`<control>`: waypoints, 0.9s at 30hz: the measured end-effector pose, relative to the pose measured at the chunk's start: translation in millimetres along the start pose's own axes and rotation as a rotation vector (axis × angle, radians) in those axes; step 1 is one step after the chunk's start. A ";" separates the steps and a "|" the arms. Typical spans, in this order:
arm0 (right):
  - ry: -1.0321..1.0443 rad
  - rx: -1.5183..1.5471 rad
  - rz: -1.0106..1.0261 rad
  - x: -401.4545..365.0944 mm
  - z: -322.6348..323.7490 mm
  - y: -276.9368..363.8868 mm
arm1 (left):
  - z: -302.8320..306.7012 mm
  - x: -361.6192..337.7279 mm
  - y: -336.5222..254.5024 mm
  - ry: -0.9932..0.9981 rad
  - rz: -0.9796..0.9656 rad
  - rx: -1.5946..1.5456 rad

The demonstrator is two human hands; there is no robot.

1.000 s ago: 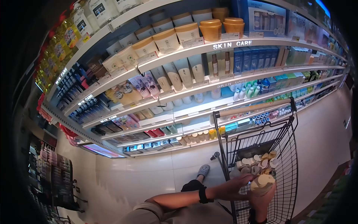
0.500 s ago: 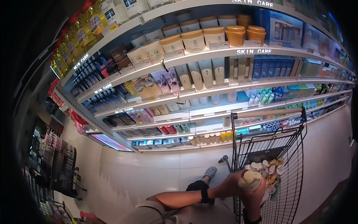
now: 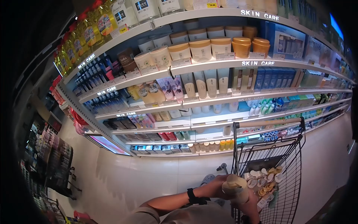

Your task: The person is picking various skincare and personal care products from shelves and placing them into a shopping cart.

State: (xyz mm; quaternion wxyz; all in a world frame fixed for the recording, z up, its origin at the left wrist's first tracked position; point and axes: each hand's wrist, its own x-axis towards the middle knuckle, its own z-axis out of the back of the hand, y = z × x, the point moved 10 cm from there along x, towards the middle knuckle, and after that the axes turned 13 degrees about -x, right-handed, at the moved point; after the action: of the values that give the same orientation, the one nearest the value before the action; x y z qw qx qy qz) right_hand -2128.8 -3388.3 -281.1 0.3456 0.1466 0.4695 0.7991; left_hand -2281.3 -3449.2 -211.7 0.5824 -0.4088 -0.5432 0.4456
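Observation:
Both hands are closed around a cream-capped bottle [image 3: 236, 185], held in front of my body beside the shopping cart's near end. My left hand [image 3: 214, 187], with a black band on its wrist, grips the bottle's left side. My right hand [image 3: 250, 208] wraps around its lower right side, fingers partly hidden. The bottle's top tilts toward the camera; its label cannot be read. Just to the right, the wire shopping cart [image 3: 298, 179] holds a heap of white- and gold-capped bottles [image 3: 265, 180].
A long shelf unit [image 3: 179, 125] curves across the front, stocked with tubes, jars and boxes under "SKIN CARE" signs. White tubs with gold lids [image 3: 200, 50] stand on an upper shelf. A dark display rack [image 3: 59, 162] stands at left on the pale floor [image 3: 130, 171].
The hands and bottle have shifted left and slightly down in view, away from the cart's basket, and the bottle has turned. The shelves appear slightly lower as the camera moved.

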 end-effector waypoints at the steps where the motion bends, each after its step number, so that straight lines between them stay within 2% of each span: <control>1: -0.004 -0.003 0.004 -0.7 -4.7 4.8 | 0.8 0.6 -2.6 0.001 -0.006 0.002; 3: -0.164 -0.035 -0.002 -3.2 2.4 11.6 | 4.2 1.2 4.5 -0.043 0.125 -0.100; 4: -0.166 -0.037 0.002 -2.7 -1.7 4.8 | 0.6 1.9 6.3 -0.044 0.120 -0.098; 6: -0.317 -0.112 0.032 -2.0 1.6 -9.2 | 8.0 -7.6 43.0 -0.406 0.282 -0.637; 7: -0.320 -0.113 0.036 1.5 2.1 -5.1 | -0.3 -5.7 45.9 -0.405 0.277 -0.636; 9: -0.511 -0.354 0.182 -0.3 15.7 26.9 | 9.6 -9.1 30.6 -0.585 0.095 -0.391; 10: -0.510 -0.354 0.184 3.9 17.4 31.1 | 11.9 -7.1 33.1 -0.587 0.094 -0.390; 12: -0.621 -0.543 0.308 4.1 22.7 55.2 | 3.9 0.5 57.8 -0.470 0.288 -0.565; 15: -0.630 -0.656 0.292 15.2 21.4 61.7 | 19.1 14.5 32.6 -0.489 0.353 -0.696; 19: -0.630 -0.683 0.343 22.7 16.1 71.1 | 29.4 9.1 42.1 -0.528 0.476 -0.795; 22: -0.595 -0.677 0.347 31.0 12.7 72.3 | 42.2 4.2 53.8 -0.559 0.469 -0.772; 24: -0.434 -0.601 0.360 43.0 4.6 72.5 | 58.0 4.1 60.0 -0.614 0.322 -0.848; 25: -0.431 -0.600 0.360 47.0 3.5 70.1 | 65.9 3.5 66.1 -0.617 0.323 -0.849; 27: -0.330 -0.571 0.314 57.2 -4.3 53.3 | 98.1 -4.6 71.5 -0.706 0.265 -0.714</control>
State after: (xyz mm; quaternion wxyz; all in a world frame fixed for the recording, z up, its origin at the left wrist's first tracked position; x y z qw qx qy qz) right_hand -2194.3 -3368.7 -243.1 0.3169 0.2417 0.1372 0.9068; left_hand -2384.5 -3435.1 -274.2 0.1264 -0.4720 -0.7684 0.4133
